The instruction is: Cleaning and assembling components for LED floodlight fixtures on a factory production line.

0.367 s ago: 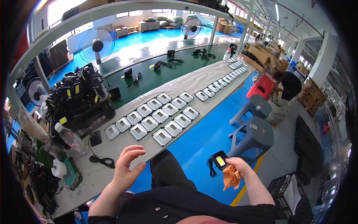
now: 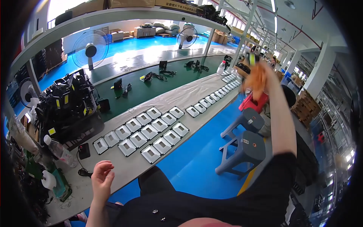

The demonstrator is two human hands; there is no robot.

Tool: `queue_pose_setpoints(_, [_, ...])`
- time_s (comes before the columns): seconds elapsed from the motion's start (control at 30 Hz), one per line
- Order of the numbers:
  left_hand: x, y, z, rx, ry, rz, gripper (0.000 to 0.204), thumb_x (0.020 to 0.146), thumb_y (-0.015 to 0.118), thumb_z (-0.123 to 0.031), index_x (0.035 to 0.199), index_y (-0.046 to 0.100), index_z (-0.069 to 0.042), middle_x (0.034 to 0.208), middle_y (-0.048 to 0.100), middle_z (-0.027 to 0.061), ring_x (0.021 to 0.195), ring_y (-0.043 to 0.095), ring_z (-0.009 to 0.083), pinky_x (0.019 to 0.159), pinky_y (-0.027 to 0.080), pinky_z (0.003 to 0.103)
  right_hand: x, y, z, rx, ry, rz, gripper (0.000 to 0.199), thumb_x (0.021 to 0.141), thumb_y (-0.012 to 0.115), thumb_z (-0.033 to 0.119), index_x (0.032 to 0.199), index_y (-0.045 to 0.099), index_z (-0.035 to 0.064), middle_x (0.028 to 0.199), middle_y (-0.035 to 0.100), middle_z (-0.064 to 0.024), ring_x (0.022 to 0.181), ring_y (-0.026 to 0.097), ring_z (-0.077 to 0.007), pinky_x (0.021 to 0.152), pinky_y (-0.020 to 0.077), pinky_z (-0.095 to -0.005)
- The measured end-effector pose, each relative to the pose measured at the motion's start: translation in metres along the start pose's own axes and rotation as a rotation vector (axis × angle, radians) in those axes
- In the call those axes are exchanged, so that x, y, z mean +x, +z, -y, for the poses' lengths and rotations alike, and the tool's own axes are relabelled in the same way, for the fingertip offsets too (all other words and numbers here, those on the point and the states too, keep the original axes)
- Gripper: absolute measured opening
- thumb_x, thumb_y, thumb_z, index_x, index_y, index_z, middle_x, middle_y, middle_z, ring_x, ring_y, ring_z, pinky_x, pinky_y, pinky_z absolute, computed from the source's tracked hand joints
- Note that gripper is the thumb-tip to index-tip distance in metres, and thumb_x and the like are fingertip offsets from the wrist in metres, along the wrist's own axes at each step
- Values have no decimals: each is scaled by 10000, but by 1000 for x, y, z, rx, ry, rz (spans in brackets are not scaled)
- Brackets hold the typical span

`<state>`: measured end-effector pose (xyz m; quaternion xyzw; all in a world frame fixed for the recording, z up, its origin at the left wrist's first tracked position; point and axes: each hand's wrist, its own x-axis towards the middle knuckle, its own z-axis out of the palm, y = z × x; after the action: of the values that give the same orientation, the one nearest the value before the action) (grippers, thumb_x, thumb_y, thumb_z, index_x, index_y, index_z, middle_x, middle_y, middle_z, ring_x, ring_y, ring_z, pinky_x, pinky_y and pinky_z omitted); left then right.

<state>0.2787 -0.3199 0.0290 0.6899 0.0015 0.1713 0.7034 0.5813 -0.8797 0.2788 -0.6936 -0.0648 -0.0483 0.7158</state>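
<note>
Black short-sleeved top, bare arms

The top bore two small buttons; the right hand was blurred, both hands ungloved.

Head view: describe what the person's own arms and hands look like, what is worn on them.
Both hands are bare: no gloves, rings or watch show. The left hand and its forearm are uncovered. The right hand is motion-blurred; its arm is bare down to a short black sleeve, part of a black top. No markings or bands are visible on either arm.

right hand raised, orange cloth, workbench
</note>
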Motion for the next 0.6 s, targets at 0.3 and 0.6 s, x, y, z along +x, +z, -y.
queue_pose_setpoints(0.3, [-7, -8, 1, 183, 81, -202, 263, 815, 572, 27, 1073, 552, -21, 1165, 487, 75, 945, 545, 143, 840, 449, 261, 47, 176, 60, 120, -399, 118, 307, 864, 637, 305, 1031, 635, 47, 895, 665, -60, 777, 650, -173, 695, 539, -321])
queue_pose_setpoints(0.6, [-63, -69, 59, 1047, -26, -285, 591, 739, 667, -99, 1285, 447, -51, 1331, 417, 191, 1230, 418, 380, 1029, 350, 424, -150, 103, -184, 606, 168, 292, 286, 950, 522, 203, 1111, 587, -24, 880, 618, -78, 753, 639, -149, 666, 546, -253])
